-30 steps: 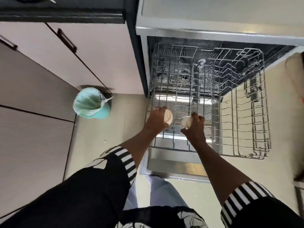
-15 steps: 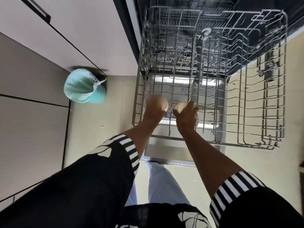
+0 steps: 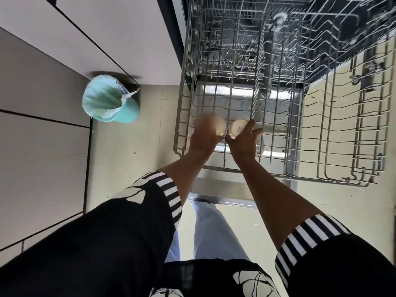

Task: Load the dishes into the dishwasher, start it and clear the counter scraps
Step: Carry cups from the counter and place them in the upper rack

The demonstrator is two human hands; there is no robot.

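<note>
Well left of both hands, a lined teal bin (image 3: pixel 109 99) sits on the floor. The left hand (image 3: pixel 205 136), blurred, wraps a pale cup (image 3: pixel 219 126); just right, the right hand (image 3: pixel 244 139) clamps a second cup (image 3: pixel 237 127). Both have dropped lower into the rack (image 3: pixel 334 176) over the last second, so placing looks imminent. Their round ends face up, long axes about vertical.

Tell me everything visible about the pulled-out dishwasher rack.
The rack is grey metal wire, a grid floor with low walls and rows of upright tines, pulled out level over the open door. It looks bare apart from two pale cups at its near-left corner: one in the left hand, one in the right hand.
</note>
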